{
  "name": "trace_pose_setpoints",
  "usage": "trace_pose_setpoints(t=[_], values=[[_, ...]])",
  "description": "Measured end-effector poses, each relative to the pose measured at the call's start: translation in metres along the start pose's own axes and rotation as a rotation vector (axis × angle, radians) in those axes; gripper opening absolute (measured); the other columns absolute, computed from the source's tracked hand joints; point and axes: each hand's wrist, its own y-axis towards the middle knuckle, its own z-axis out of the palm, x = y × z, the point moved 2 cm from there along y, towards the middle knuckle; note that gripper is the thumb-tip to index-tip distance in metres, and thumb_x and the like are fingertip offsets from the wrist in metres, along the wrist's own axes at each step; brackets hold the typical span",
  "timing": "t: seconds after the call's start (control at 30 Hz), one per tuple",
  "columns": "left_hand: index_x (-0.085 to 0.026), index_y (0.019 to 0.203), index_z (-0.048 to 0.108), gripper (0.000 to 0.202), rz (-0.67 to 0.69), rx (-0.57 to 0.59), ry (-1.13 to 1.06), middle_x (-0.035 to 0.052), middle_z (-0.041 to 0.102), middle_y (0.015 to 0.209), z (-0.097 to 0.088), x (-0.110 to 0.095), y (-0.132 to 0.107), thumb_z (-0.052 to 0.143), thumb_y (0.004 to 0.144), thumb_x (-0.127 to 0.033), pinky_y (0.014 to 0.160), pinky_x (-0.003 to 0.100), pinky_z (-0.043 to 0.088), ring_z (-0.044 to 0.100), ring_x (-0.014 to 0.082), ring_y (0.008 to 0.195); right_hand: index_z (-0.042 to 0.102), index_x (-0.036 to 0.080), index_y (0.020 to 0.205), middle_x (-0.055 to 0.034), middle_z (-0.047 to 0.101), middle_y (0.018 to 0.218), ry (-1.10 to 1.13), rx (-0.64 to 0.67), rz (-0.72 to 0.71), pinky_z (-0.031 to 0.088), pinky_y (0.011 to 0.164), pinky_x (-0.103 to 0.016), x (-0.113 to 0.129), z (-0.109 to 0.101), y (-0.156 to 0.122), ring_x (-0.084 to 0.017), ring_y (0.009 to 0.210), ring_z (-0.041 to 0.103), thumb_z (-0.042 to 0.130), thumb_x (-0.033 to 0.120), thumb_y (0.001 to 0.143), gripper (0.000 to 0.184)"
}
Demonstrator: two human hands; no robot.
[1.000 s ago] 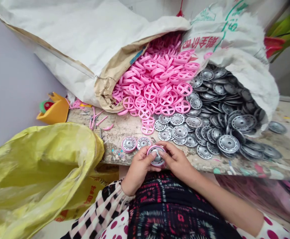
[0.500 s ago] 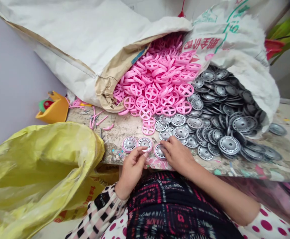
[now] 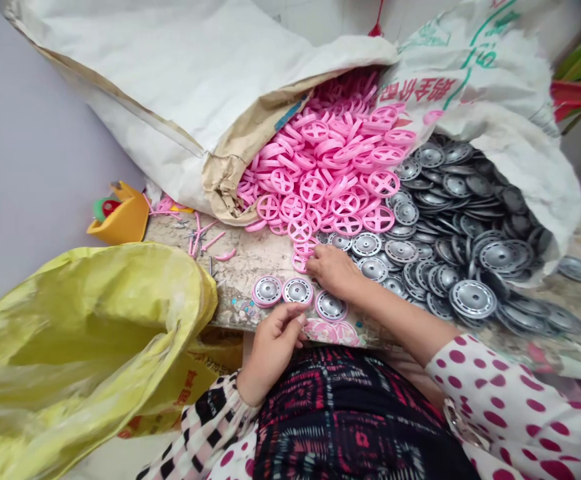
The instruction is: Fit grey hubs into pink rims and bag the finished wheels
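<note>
My right hand (image 3: 333, 270) lies palm down with its fingers on the lower edge of the pink spoked plastic wheels (image 3: 320, 173), beside the grey slotted discs (image 3: 473, 299). It holds nothing I can see. My left hand (image 3: 270, 350) rests loosely curled at the table's front edge, holding nothing, just below several wheels. Those assembled wheels, grey discs in pink rims, lie flat: one (image 3: 267, 291), another (image 3: 297, 291), and a third (image 3: 330, 305) closest to my right wrist.
A white woven sack (image 3: 170, 80) spills the pink pieces, and another (image 3: 510, 120) spills the grey discs. A yellow plastic bag (image 3: 80, 333) bulges at the left. Pink plastic scraps (image 3: 203, 243) and a yellow holder (image 3: 123, 220) sit on the stained table (image 3: 250, 267).
My right hand has let go of the third wheel and moved up onto the pile. My left hand has drawn back toward the table edge. The third wheel now lies flat.
</note>
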Motion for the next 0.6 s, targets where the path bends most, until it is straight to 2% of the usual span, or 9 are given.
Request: trace_pose_setpoints(t=[0.2, 0.37, 0.5, 0.6], values=[[-0.015, 0.104, 0.063, 0.031, -0.04, 0.002, -0.054, 0.0027, 0.062, 0.078, 0.0, 0.001, 0.0, 0.062, 0.079, -0.034, 0.053, 0.021, 0.047, 0.055, 0.0093, 0.058, 0.068, 0.018, 0.095, -0.0071, 0.057, 0.092, 0.209, -0.09, 0.064, 0.038, 0.074, -0.028, -0.014, -0.011, -0.006, -0.018, 0.086, 0.053, 0.047, 0.024, 0.093, 0.022], [-0.015, 0.103, 0.062, 0.031, -0.039, 0.015, -0.057, 0.0027, 0.062, 0.078, 0.002, 0.001, 0.002, 0.062, 0.079, -0.034, 0.053, 0.02, 0.047, 0.055, 0.0095, 0.059, 0.065, 0.019, 0.093, -0.0051, 0.056, 0.089, 0.278, 0.036, 0.044, 0.038, 0.073, -0.028, -0.001, -0.016, -0.04, -0.017, 0.083, 0.053, 0.051, 0.03, 0.092, 0.018], [-0.015, 0.102, 0.063, 0.03, -0.044, 0.023, -0.053, 0.0021, 0.061, 0.076, 0.003, 0.003, 0.003, 0.062, 0.079, -0.034, 0.052, 0.021, 0.047, 0.055, 0.0096, 0.058, 0.06, 0.019, 0.096, -0.0058, 0.053, 0.095, 0.241, 0.067, 0.148, 0.038, 0.071, -0.028, 0.01, -0.006, -0.07, -0.019, 0.086, 0.053, 0.06, 0.033, 0.086, 0.018], [-0.015, 0.103, 0.063, 0.031, -0.056, 0.03, -0.038, 0.002, 0.061, 0.074, 0.005, 0.003, 0.004, 0.061, 0.079, -0.033, 0.053, 0.021, 0.047, 0.055, 0.01, 0.058, 0.056, 0.019, 0.094, -0.0054, 0.053, 0.096, 0.217, 0.094, 0.222, 0.036, 0.069, -0.028, 0.014, 0.003, -0.079, -0.02, 0.089, 0.053, 0.063, 0.035, 0.084, 0.021]])
